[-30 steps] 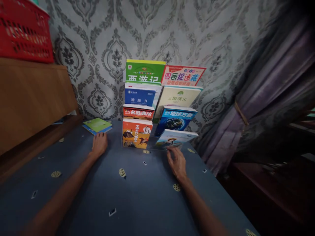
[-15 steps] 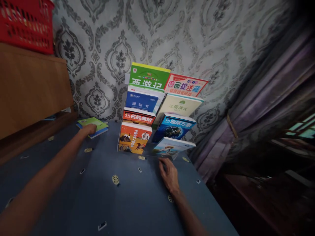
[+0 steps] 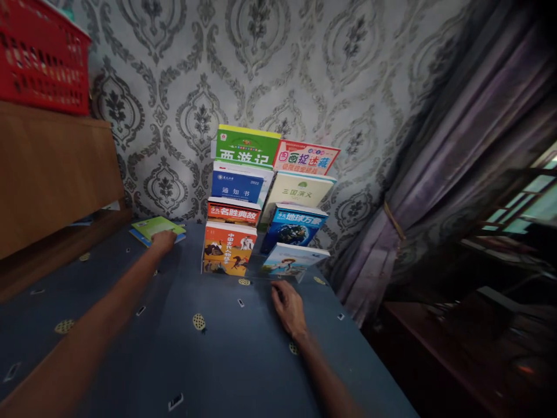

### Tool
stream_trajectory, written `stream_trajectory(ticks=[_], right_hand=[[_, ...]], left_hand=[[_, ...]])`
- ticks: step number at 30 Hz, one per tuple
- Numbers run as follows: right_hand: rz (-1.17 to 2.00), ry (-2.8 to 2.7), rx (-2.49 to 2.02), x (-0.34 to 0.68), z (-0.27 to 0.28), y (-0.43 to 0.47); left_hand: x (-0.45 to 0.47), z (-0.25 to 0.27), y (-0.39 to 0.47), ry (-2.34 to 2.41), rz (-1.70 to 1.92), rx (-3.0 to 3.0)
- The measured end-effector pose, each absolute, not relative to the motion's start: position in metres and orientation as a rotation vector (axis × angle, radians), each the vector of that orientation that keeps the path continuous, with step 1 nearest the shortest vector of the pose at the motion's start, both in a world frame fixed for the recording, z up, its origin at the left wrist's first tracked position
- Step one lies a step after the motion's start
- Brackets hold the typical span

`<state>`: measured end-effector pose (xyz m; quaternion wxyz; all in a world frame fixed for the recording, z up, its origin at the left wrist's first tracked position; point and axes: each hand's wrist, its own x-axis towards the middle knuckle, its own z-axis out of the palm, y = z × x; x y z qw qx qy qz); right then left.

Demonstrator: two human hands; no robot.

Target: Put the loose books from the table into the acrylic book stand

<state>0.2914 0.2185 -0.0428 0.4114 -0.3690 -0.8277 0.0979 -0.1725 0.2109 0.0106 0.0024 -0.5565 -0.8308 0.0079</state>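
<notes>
At the back left of the table, a green book (image 3: 152, 225) lies on top of a blue book (image 3: 138, 237). My left hand (image 3: 163, 240) is on the front right corner of the green one, its fingers closed at the edge and partly hidden from me. My right hand (image 3: 289, 307) rests on the table with loosely bent fingers, thumb apart from the index finger, holding nothing. Just beyond it stands a clear tiered rack (image 3: 301, 277) with books in two columns. Its lowest tier has an orange book (image 3: 230, 251) and a light blue book (image 3: 296, 261).
A blue patterned cloth (image 3: 226, 360) covers the table. On the left, a wooden cabinet (image 3: 52, 174) carries a red plastic basket (image 3: 47, 64). Patterned wallpaper is behind the rack. A tied purple curtain (image 3: 391, 215) hangs beyond the table's right edge.
My view has shifted slightly, so the rack sits further left. The left hand has moved a little toward the green book's front corner, and the book has turned slightly. The right hand stays by the rack.
</notes>
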Motion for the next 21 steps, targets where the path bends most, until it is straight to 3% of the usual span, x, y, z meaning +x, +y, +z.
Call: stream_trajectory(ticks=[21], right_hand=[[0.314, -2.093, -0.934, 0.291, -0.042, 0.219]], left_hand=[[-0.196, 0.039, 0.2, -2.67, 0.492, -1.705]])
